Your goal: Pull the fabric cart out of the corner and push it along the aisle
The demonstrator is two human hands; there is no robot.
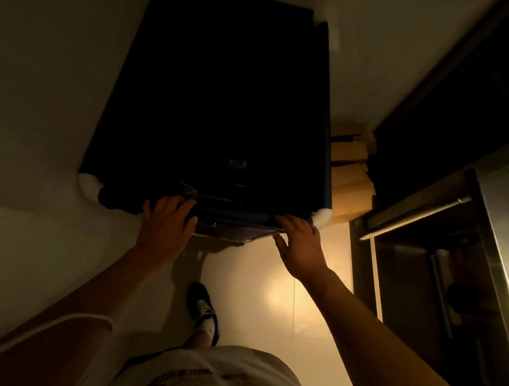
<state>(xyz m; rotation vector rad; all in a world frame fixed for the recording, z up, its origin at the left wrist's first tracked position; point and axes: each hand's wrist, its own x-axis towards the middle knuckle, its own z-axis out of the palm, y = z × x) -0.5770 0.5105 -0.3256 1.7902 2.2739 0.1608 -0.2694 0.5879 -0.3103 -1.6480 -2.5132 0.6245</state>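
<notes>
A tall dark fabric cart (221, 95) with white rounded corner pieces stands in a dim corner, close to the white walls at its left and far side. Its inside is too dark to see into. My left hand (167, 224) lies over the cart's near rim toward the left corner, fingers curled on the fabric edge. My right hand (299, 247) grips the same near rim toward the right corner, thumb under the edge. Both arms stretch forward from my body.
Stacked cardboard boxes (352, 181) sit against the cart's right side. A stainless steel unit (502, 249) with a bar handle (418, 217) lines the right of the aisle. A white wall (30, 93) runs along the left. My shoe (204, 312) is on the pale floor behind the cart.
</notes>
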